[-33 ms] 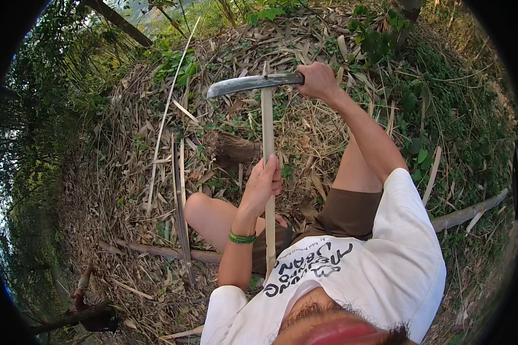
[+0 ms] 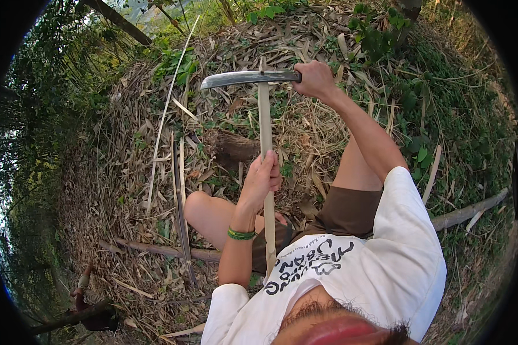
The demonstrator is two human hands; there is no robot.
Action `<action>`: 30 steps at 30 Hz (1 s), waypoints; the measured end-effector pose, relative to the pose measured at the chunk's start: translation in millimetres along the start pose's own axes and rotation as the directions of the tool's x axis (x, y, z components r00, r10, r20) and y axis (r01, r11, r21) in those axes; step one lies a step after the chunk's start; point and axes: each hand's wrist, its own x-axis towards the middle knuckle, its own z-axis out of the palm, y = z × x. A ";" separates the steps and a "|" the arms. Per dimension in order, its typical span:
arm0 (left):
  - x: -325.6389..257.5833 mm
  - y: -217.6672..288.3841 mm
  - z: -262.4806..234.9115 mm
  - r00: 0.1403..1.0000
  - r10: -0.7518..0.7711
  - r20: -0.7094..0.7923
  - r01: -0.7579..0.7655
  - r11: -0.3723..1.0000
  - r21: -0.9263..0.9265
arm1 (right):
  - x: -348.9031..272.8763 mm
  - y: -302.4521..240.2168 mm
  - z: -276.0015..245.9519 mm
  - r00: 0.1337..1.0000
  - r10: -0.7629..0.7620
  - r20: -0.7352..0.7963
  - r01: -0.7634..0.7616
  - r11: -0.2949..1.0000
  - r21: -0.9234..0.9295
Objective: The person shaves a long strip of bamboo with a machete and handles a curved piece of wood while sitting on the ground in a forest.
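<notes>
My right hand (image 2: 315, 79) is wrapped round the dark handle of a machete (image 2: 236, 79). Its long, slightly curved blade points left and lies across a pale split bamboo strip (image 2: 265, 123) near the far end, crossing it roughly at a right angle. Lower down, my left hand (image 2: 261, 179) grips the same strip, thumb along it. The strip's near end reaches back to my white shirt, beside my lap. Beyond the blade a short tip of the strip sticks out.
A short brown log (image 2: 233, 148) lies ahead of my left hand. Left of it are a long thin pale strip (image 2: 166, 118) and dark split strips (image 2: 179, 198). A branch (image 2: 472, 210) rests at right. Dry leaves and green plants cover the ground.
The machete has shifted slightly left, its tip a little farther away from me. The far part of the bamboo strip has moved slightly left too. Both hands keep their grips.
</notes>
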 end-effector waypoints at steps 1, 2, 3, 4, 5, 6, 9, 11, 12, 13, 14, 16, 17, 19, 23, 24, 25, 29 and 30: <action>5.1 8.6 -4.2 0.999 0.036 0.005 -0.036 0.999 -0.027 | 10.1 -12.2 -1.3 0.999 0.034 -0.005 -0.033 0.999 0.028; 3.8 9.5 -13.1 1.000 0.030 0.004 -0.030 0.996 -0.081 | 3.6 -31.6 0.3 0.999 0.028 0.045 -0.031 0.997 0.076; 0.7 9.6 -17.3 0.999 0.037 -0.017 -0.038 0.997 -0.062 | 1.2 -42.4 3.7 0.997 -0.041 0.066 0.036 0.997 0.069; -2.1 9.5 -19.0 0.999 0.041 -0.033 -0.042 0.998 -0.038 | -0.5 -49.8 6.7 0.991 -0.103 0.084 0.098 0.993 0.062; -6.9 7.3 -17.7 0.998 0.038 -0.044 -0.039 0.999 -0.017 | -3.6 -53.0 8.5 0.982 -0.158 0.105 0.154 0.987 0.051; -15.8 4.9 -12.8 1.000 0.008 -0.013 -0.009 0.999 -0.038 | 18.8 -32.1 13.7 0.997 -0.060 0.050 0.062 0.997 -0.035; -53.3 -15.8 -9.0 0.998 -0.059 0.024 0.059 0.998 -0.009 | 54.3 95.8 5.2 0.733 0.641 0.228 -0.675 0.727 0.128; -47.7 -6.8 -26.7 1.000 0.012 0.013 -0.012 1.000 -0.024 | 50.3 114.2 1.7 0.765 0.638 0.094 -0.633 0.717 0.292; -44.9 -5.9 -47.7 0.999 0.032 0.005 -0.032 0.998 -0.062 | 32.4 82.0 0.5 0.822 0.565 0.070 -0.555 0.767 0.324; -43.3 -11.9 -58.6 1.000 0.019 0.014 -0.017 0.994 -0.104 | 16.3 51.9 -6.2 0.892 0.442 0.089 -0.448 0.843 0.298; -36.3 -8.6 -60.1 1.000 -0.003 0.027 0.007 0.989 -0.148 | 5.7 18.4 -12.6 0.941 0.325 0.095 -0.339 0.896 0.287; -26.3 -7.9 -55.2 0.999 -0.040 0.002 0.039 0.985 -0.170 | -15.7 -35.3 -12.3 0.978 0.130 0.164 -0.173 0.943 0.285; -18.9 -9.2 -49.8 0.998 -0.055 0.005 0.055 0.982 -0.180 | -27.0 -54.2 -15.3 0.992 0.010 0.129 -0.044 0.963 0.265; -11.5 -9.7 -36.2 0.999 -0.048 0.018 0.050 0.993 -0.106 | -33.4 -78.4 -16.3 0.986 -0.122 0.112 0.097 0.973 0.208; -12.9 -11.4 -24.5 1.000 0.018 -0.025 -0.017 1.000 0.021 | -26.5 -83.9 -6.1 0.968 -0.248 0.033 0.241 0.959 0.147; -15.5 -10.3 -21.6 1.000 0.008 -0.023 -0.007 0.999 0.040 | -18.8 -78.6 -3.8 0.954 -0.300 -0.024 0.300 0.944 0.138; -17.6 -9.6 -18.9 1.000 -0.002 -0.024 0.003 0.998 0.056 | -10.3 -70.7 -2.7 0.966 -0.260 -0.007 0.259 0.961 0.099; -17.3 -9.6 -6.5 1.000 -0.026 0.010 0.025 0.999 0.023 | 8.2 -40.0 6.2 0.985 -0.164 0.058 0.165 0.986 -0.015; -15.1 -10.0 -9.4 0.999 -0.033 0.024 0.033 0.999 -0.006 | 7.7 -37.6 11.9 0.985 -0.153 0.078 0.156 0.987 -0.025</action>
